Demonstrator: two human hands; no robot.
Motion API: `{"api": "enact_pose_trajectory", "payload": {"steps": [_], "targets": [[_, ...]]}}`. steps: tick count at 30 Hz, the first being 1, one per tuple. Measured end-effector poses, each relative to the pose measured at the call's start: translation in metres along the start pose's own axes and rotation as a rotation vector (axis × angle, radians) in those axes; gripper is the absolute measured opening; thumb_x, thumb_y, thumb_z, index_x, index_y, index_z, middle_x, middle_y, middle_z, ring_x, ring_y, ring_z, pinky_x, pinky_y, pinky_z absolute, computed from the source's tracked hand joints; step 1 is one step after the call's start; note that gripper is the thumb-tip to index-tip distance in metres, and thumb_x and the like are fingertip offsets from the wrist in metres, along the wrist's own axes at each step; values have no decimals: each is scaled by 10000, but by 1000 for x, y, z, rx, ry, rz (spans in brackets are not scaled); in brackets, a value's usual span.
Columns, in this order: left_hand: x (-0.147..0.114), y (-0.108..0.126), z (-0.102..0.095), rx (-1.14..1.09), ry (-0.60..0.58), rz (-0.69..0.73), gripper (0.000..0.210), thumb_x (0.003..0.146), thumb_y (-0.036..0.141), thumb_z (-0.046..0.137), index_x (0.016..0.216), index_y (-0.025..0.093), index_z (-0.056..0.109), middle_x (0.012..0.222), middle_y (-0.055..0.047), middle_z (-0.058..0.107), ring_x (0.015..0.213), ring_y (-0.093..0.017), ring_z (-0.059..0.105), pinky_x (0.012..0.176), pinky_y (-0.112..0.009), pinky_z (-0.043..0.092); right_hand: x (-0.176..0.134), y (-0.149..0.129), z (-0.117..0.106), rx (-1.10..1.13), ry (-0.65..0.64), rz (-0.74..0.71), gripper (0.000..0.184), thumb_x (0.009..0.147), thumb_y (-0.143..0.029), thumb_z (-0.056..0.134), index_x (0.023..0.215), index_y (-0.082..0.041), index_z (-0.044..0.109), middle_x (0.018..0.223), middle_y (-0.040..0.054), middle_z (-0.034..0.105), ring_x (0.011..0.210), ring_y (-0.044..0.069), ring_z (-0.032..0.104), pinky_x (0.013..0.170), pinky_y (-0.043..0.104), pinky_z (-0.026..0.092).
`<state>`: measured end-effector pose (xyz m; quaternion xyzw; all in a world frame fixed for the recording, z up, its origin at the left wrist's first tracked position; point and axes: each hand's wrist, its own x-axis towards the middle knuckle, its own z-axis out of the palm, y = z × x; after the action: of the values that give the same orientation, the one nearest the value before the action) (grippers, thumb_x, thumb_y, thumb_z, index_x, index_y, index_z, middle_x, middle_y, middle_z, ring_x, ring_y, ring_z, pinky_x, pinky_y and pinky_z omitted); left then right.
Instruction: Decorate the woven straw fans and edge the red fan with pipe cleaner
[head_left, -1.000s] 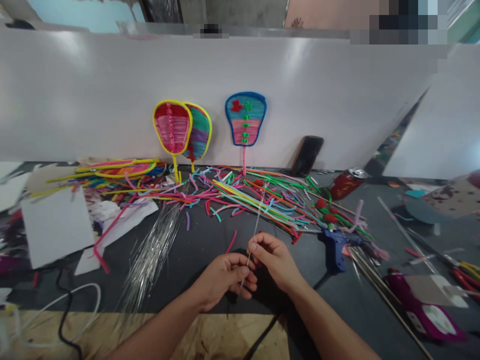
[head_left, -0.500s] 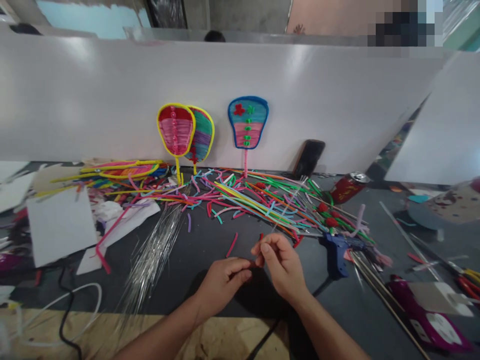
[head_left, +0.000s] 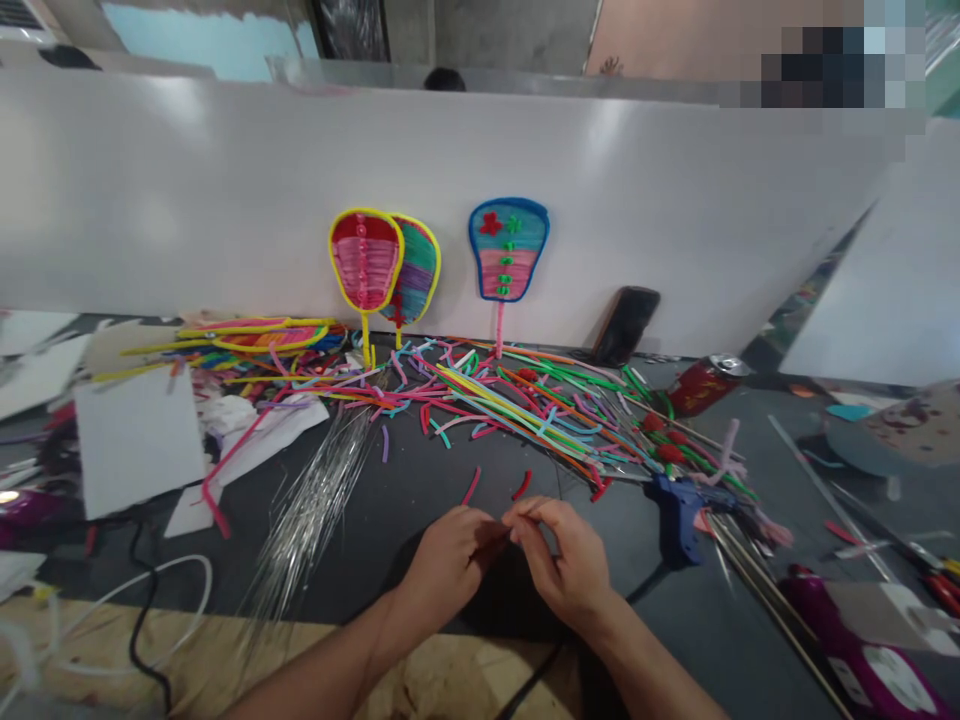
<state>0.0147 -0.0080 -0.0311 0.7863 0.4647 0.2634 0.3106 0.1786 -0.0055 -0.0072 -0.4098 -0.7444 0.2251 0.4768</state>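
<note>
My left hand (head_left: 448, 560) and my right hand (head_left: 571, 560) meet at the fingertips over the dark table. The fingers of both are closed in a pinch, and what lies between them is hidden or too small to name. Just beyond the fingertips are a short red pipe cleaner piece (head_left: 523, 485) and a pink piece (head_left: 472, 486). Farther back spreads a heap of coloured pipe cleaners (head_left: 510, 400). A blue-rimmed fan shape made of pipe cleaners (head_left: 508, 262) leans upright on the white panel, left of it a yellow-rimmed one (head_left: 365, 262) overlapping another.
A blue glue gun (head_left: 679, 520) lies right of my hands. Behind it are a tilted red can (head_left: 705, 386) and a phone (head_left: 627, 325) leaning on the panel. Silvery wires (head_left: 315, 510) and white card (head_left: 139, 440) lie to the left, with cables (head_left: 139, 600) at front left.
My fingertips have drawn closer together, and the right hand has dropped slightly. A thin strand seen rising from the right fingers earlier no longer shows. The whole view has shifted a little.
</note>
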Motion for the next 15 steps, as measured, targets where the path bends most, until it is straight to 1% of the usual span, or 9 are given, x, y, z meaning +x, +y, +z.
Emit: {"api": "enact_pose_trajectory", "payload": {"steps": [3, 6, 8, 11, 15], "targets": [[0, -1, -1, -36, 25, -5, 207, 871, 229, 496, 963, 265, 678, 896, -22, 697, 828, -165, 620, 755, -261, 441, 0, 0, 0, 10, 41, 14, 113, 869, -160, 477, 841, -241, 552, 722, 12, 665, 676, 144, 648, 644, 250, 512], [1, 0, -1, -54, 17, -22, 213, 867, 210, 489, 964, 260, 672, 940, -25, 695, 877, -170, 621, 802, -273, 446, 0, 1, 0, -17, 1, 54, 107, 875, -188, 478, 844, -241, 565, 701, 12, 663, 638, 146, 642, 618, 249, 512], [1, 0, -1, -68, 6, -43, 218, 857, 193, 489, 969, 253, 667, 959, -27, 693, 899, -173, 620, 819, -281, 450, 0, 2, 0, -30, 7, 77, 112, 882, -194, 471, 834, -239, 562, 698, 16, 662, 643, 148, 643, 617, 249, 513], [1, 1, -1, -119, 51, -64, 242, 832, 168, 507, 1015, 242, 648, 1016, -35, 681, 953, -176, 611, 863, -290, 448, 0, 4, 1, -16, 65, 56, 115, 880, -167, 468, 833, -234, 549, 721, 18, 664, 685, 147, 652, 652, 251, 514], [1, 1, -2, -172, 108, -77, 304, 788, 130, 528, 1053, 241, 629, 1061, -37, 663, 1009, -180, 590, 920, -307, 433, -2, 6, 2, -12, 29, 52, 108, 874, -158, 483, 857, -233, 558, 717, 3, 660, 611, 128, 634, 607, 231, 506]]}}
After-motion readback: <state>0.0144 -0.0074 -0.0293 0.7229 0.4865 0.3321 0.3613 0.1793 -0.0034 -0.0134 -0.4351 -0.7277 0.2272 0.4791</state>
